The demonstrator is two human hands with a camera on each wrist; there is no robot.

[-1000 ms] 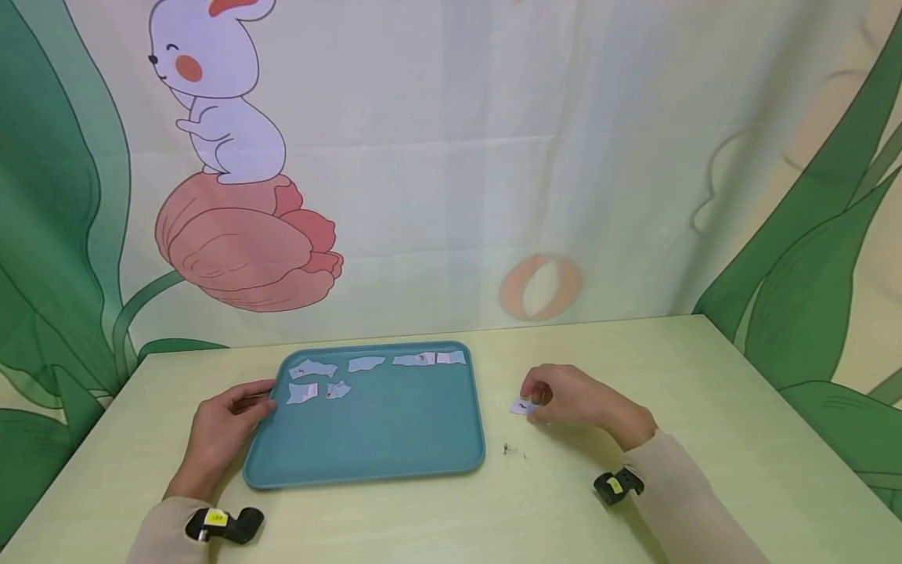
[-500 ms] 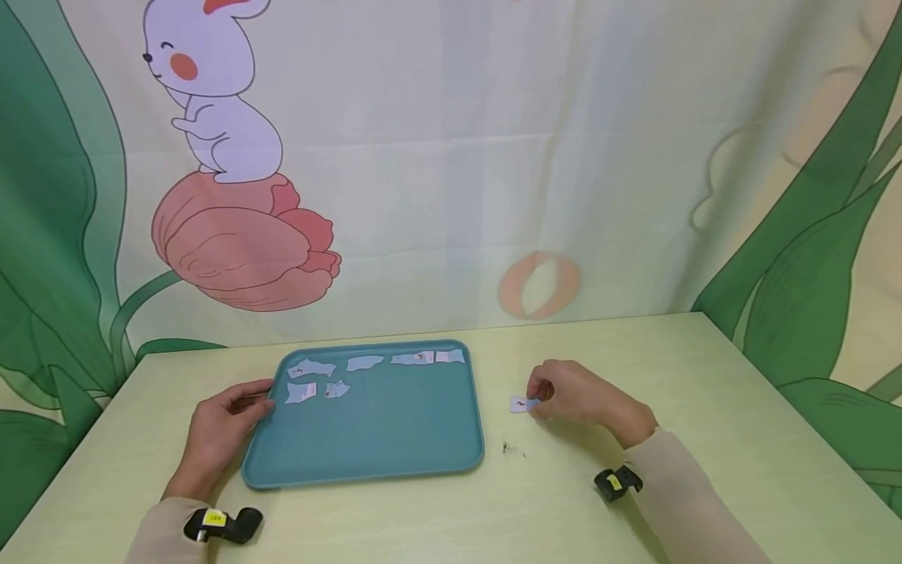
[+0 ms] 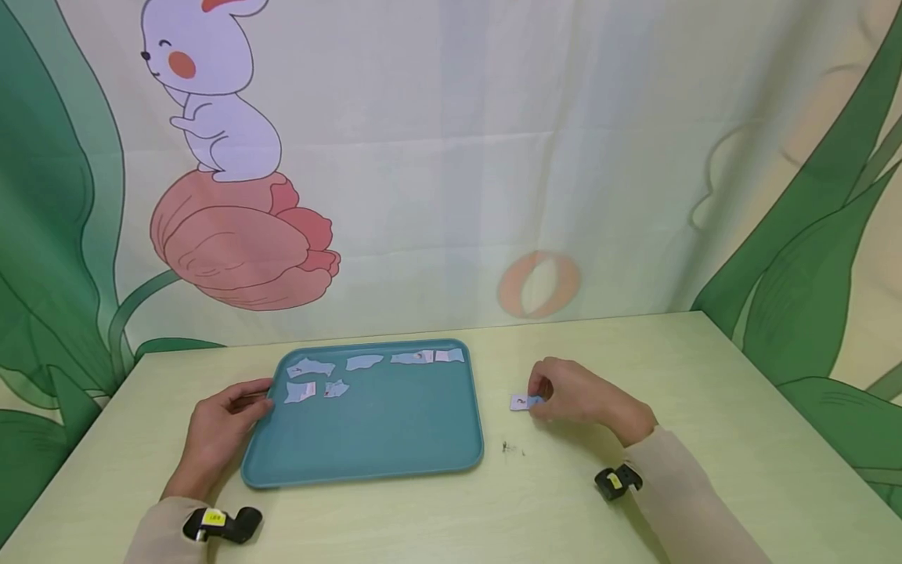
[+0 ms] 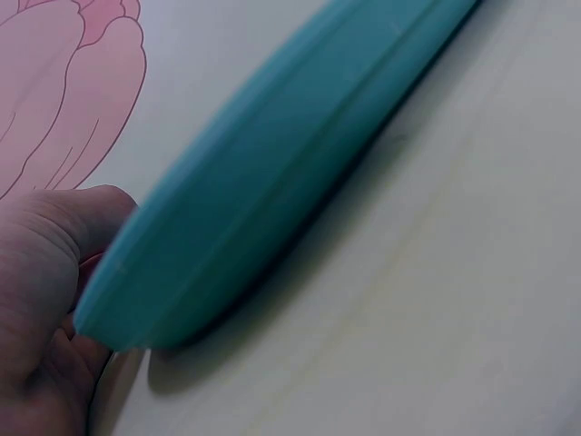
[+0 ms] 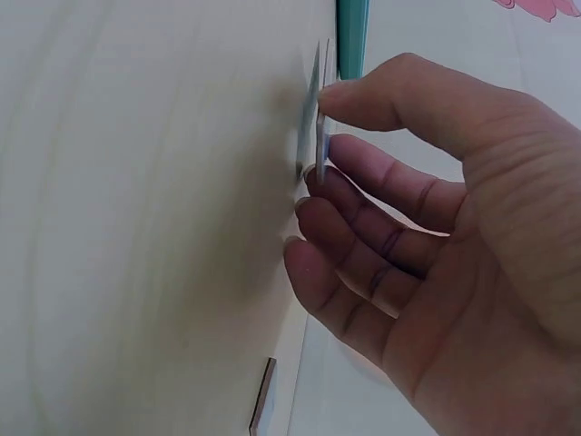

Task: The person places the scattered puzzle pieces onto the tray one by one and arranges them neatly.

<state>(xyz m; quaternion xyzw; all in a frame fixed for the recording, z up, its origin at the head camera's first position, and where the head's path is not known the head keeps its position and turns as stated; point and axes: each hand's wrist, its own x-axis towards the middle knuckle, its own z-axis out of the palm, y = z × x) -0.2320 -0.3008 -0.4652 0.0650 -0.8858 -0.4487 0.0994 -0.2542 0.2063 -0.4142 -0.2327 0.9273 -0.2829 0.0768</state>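
Observation:
In the head view my right hand (image 3: pixel 574 395) pinches a small flat puzzle piece (image 3: pixel 519 402), printed white and pale blue with a dark mark, close above the table. Its edge-on outline (image 5: pixel 321 136) appears between thumb and fingertips in the right wrist view; the other fingers are curled below. My left hand (image 3: pixel 221 423) holds the left rim of a teal tray (image 3: pixel 380 439), thumb at the top of the rim. On the tray lie several irregular pale blue pieces, such as one with a pink edge (image 3: pixel 301 392) and a plain one (image 3: pixel 364 361).
Tiny dark bits (image 3: pixel 512 449) lie on the pale wooden table (image 3: pixel 535 509) right of the tray. A brown-edged flat thing (image 5: pixel 262 397) shows low in the right wrist view. Behind the table hangs a curtain (image 3: pixel 423 196) printed with a rabbit and flowers.
My right hand has shifted slightly right and up in the head view, and the piece in it has turned a little. The left hand stays on the tray.

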